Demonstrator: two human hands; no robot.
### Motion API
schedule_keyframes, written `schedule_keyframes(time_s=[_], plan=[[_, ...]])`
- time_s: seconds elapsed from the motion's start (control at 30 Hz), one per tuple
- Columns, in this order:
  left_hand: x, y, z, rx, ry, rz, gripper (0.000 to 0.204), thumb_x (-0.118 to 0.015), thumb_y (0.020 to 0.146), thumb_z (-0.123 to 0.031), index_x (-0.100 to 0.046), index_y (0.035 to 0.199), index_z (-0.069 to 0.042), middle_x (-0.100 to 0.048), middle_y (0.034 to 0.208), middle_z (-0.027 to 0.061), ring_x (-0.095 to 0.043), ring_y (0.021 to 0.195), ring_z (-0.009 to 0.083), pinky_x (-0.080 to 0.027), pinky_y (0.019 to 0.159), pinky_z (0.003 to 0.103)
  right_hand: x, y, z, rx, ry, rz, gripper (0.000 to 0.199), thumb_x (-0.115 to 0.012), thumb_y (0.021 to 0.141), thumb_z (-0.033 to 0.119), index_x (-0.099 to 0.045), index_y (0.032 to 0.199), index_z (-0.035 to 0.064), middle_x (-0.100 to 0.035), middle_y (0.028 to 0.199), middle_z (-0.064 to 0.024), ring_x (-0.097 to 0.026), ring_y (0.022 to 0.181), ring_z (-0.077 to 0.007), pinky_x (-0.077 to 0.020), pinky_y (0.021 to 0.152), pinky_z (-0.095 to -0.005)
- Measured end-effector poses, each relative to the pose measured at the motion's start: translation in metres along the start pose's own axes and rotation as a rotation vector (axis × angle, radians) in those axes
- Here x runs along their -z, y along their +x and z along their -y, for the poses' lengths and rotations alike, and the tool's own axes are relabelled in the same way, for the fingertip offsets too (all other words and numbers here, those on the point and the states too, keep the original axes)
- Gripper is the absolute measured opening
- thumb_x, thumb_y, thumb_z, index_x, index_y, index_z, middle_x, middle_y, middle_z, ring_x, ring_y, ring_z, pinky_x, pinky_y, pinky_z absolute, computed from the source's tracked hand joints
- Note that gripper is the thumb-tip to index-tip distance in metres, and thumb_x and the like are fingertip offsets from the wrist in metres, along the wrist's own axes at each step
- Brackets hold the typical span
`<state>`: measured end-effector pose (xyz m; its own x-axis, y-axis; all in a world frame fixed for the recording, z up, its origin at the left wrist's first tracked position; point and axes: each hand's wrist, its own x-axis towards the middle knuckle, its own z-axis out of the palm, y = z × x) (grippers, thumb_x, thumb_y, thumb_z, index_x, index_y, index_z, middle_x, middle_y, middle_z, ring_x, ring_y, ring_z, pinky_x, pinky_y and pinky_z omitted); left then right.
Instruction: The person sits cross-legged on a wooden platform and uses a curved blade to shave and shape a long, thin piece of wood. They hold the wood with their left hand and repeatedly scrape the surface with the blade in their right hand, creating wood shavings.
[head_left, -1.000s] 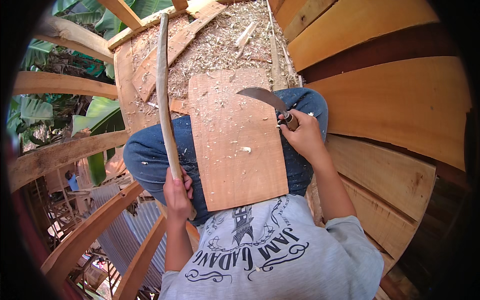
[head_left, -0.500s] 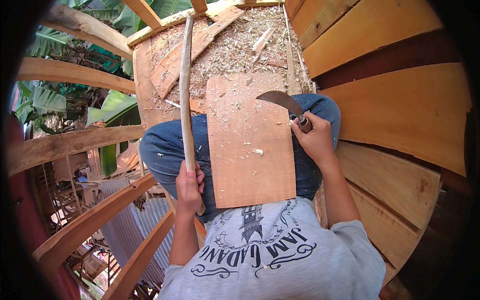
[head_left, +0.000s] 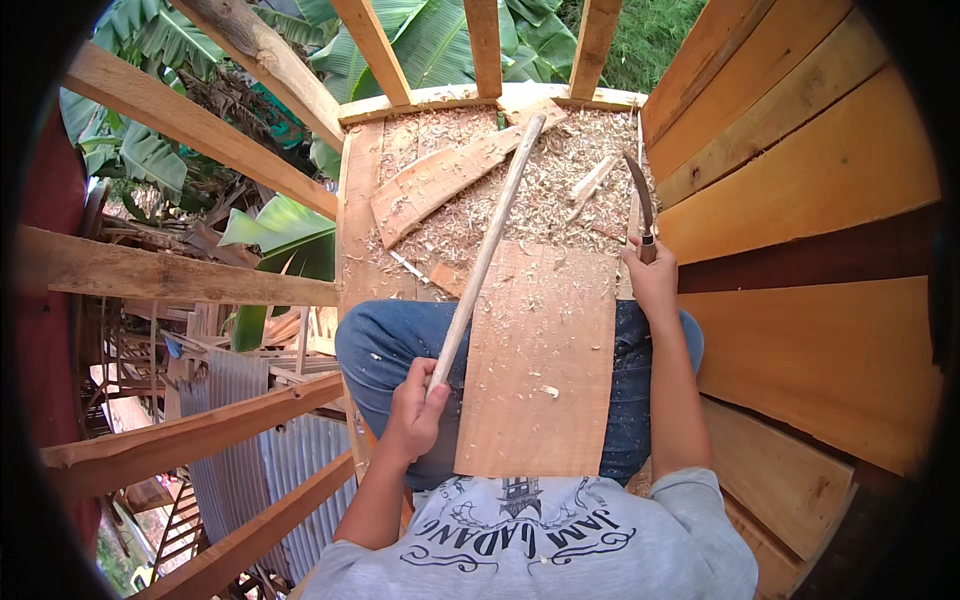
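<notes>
From where I stood, the left hand (head_left: 415,412) had the long pale stick (head_left: 490,245) by its near end, fingers curled firmly round it, just left of the flat board (head_left: 540,370) that lay across the person's lap over the blue jeans (head_left: 400,340). The stick slanted up and away past the board's far left corner, its tip out above the shavings (head_left: 440,225) on the floor; whether it touched the board I couldn't tell. The right hand (head_left: 655,280) was wrapped round the handle of a curved knife (head_left: 641,195), blade pointing away, well apart from the stick. The stick looked stiff, fairly light and hard to break, though its smooth round shape might have let it roll in a loose grip. Held at one end, it probably felt tip-heavy; nearer the middle it would have balanced better. The knife seemed safe to take only by its handle. A loose plank (head_left: 455,180) lay among the shavings beyond.
</notes>
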<state>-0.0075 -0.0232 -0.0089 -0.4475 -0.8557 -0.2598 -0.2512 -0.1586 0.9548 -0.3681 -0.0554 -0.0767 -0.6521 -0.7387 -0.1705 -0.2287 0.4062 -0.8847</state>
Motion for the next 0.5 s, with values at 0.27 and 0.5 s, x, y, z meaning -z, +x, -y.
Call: schedule_keyframes(time_s=[0.27,0.5], plan=[[0.003,0.003,-0.004,0.131,-0.137,0.059,0.035,-0.043,0.094,-0.039,-0.04,0.099,-0.004,-0.039,0.07,0.0012,-0.034,0.048,0.004,-0.029,0.039,0.017,-0.016,0.002,-0.018,-0.068,0.077,0.234,0.018,-0.072,0.075,0.015,-0.064,0.079,-0.0009,-0.06,0.065,-0.0002,-0.051,0.055,-0.0072,-0.0412,0.052,-0.0238],[0.006,0.004,0.003,0.122,-0.247,0.068,0.035,-0.044,0.094,-0.038,-0.04,0.101,-0.005,-0.039,0.071,0.0011,-0.036,0.049,0.0052,-0.033,0.041,0.017,-0.015,-0.005,-0.007,0.028,0.131,0.257,0.021,-0.073,0.075,0.019,-0.065,0.081,0.0,-0.055,0.059,0.0035,-0.044,0.046,-0.0036,-0.0342,0.041,-0.0215]])
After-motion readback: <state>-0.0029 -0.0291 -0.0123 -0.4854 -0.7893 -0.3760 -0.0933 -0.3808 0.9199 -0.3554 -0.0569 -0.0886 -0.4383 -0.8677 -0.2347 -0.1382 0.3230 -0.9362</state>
